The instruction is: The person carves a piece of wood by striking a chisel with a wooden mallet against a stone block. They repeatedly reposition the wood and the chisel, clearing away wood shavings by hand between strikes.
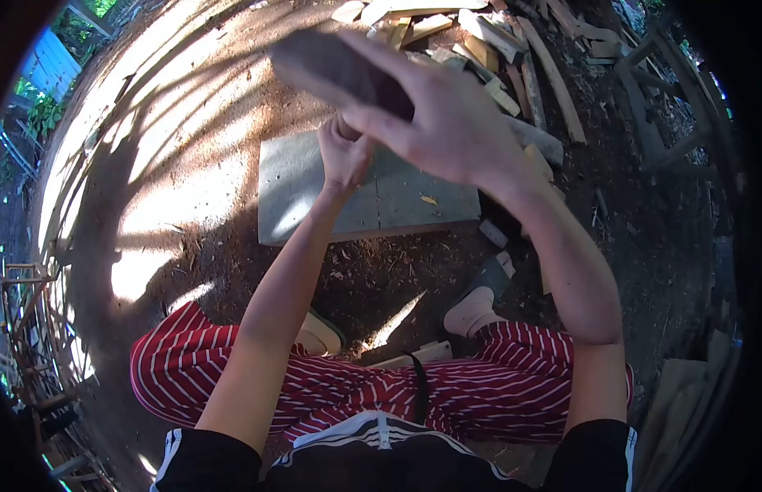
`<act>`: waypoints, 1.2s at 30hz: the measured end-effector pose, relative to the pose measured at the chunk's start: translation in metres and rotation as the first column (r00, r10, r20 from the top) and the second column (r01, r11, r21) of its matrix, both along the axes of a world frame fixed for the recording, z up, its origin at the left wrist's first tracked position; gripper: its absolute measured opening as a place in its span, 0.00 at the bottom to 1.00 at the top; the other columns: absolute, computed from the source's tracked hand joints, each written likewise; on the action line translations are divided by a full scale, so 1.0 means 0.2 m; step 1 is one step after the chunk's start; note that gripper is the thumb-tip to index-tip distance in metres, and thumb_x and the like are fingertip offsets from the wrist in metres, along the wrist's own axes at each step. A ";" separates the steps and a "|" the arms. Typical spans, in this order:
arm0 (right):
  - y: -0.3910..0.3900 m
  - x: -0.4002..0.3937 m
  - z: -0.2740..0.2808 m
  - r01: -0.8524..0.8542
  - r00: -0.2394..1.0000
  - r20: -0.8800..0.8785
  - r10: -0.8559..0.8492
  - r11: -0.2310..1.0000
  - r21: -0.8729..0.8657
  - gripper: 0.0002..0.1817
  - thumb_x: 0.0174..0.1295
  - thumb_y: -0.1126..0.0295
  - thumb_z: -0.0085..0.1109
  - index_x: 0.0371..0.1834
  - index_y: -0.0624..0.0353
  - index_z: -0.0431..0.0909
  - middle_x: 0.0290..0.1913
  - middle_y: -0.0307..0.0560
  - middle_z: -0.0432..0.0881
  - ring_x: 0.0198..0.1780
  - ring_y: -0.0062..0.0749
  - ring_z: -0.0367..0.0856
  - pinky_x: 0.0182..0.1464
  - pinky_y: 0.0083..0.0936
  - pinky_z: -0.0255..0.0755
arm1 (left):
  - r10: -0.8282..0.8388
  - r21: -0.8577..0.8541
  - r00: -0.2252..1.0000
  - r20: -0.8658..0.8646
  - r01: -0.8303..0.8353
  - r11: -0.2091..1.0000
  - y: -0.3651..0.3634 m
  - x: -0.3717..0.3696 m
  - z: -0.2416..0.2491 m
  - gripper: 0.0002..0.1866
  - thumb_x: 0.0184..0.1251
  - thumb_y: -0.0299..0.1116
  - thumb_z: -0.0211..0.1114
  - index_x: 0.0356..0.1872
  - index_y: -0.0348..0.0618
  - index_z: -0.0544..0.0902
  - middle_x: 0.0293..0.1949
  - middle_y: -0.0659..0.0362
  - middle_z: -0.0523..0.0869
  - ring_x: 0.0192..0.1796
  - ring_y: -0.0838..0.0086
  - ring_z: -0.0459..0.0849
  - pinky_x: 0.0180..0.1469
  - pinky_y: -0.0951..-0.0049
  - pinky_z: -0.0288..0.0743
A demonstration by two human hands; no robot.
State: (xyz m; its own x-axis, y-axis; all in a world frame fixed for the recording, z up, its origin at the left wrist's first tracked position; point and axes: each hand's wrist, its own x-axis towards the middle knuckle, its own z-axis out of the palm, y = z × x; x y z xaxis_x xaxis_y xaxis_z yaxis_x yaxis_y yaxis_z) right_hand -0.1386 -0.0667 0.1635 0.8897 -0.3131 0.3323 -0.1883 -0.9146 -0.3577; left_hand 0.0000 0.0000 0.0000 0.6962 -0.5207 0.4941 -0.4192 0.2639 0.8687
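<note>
Both hands are raised above the flat grey slab (pixel 373 197) that lies on the dirt in front of the seated person. Right hand (pixel 446 123) is wrapped over one end of a dark, blurred chunk of wood (pixel 332 70): thumb pointing left along its underside, fingers (pixel 373 49) curled over the top, so it is closed on the piece. Left hand (pixel 346 152) sits just under and beside the right, above the slab's middle, fingers bunched tight; can't tell whether it pinches the lower edge of the chunk or something small of its own, the right hand hides the contact. Chunk is held up in the air above the slab's far edge, tilted, free end pointing away to the upper left. Judging by look: stiff, rough-sawn or split, not fragile, probably moderate weight given it projects well past the grip; dry grain should give decent friction, splinters likely at the edges. Best hold is probably nearer the middle, or a second hand on the free end, since an end grip on a long piece lets it lever down. Beyond the slab there's a pile of pale wood offcuts (pixel 479 41); on the near side, the person's shoes (pixel 471 307) and red striped trousers (pixel 233 369)
</note>
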 end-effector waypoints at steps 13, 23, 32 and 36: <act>-0.01 0.02 0.02 -0.162 0.899 0.435 0.050 0.961 0.225 0.36 0.65 0.47 0.57 0.72 0.56 0.67 0.30 0.47 0.84 0.24 0.23 0.79 0.28 0.23 0.77 | -0.098 0.008 0.948 -0.303 0.105 0.994 0.01 -0.07 0.03 0.11 0.53 0.32 0.70 0.27 0.37 0.77 0.23 0.64 0.80 0.26 0.84 0.77 0.28 0.80 0.70; 0.00 0.00 0.05 -0.045 0.956 0.292 -0.039 0.960 0.278 0.38 0.64 0.45 0.58 0.74 0.52 0.64 0.42 0.53 0.86 0.37 0.37 0.87 0.39 0.29 0.81 | -0.096 0.052 0.955 -0.281 0.115 0.992 0.01 -0.07 -0.01 0.12 0.53 0.32 0.69 0.29 0.35 0.77 0.25 0.63 0.81 0.27 0.82 0.77 0.29 0.77 0.72; -0.05 -0.03 0.05 -0.369 0.893 0.381 0.237 0.872 0.321 0.47 0.63 0.43 0.58 0.77 0.61 0.52 0.64 0.62 0.71 0.64 0.47 0.74 0.65 0.37 0.69 | -0.066 0.029 0.917 -0.394 0.085 0.996 0.06 -0.03 -0.06 0.10 0.55 0.31 0.67 0.25 0.40 0.75 0.18 0.63 0.77 0.16 0.81 0.74 0.17 0.77 0.66; -0.04 0.03 -0.19 -0.122 0.876 0.480 -0.043 0.944 0.308 0.46 0.63 0.43 0.57 0.76 0.61 0.54 0.54 0.60 0.78 0.56 0.45 0.80 0.60 0.40 0.71 | -0.022 -0.056 0.880 -0.474 -0.006 0.998 0.10 0.05 -0.07 0.09 0.56 0.32 0.68 0.24 0.43 0.75 0.16 0.65 0.75 0.15 0.82 0.72 0.17 0.78 0.64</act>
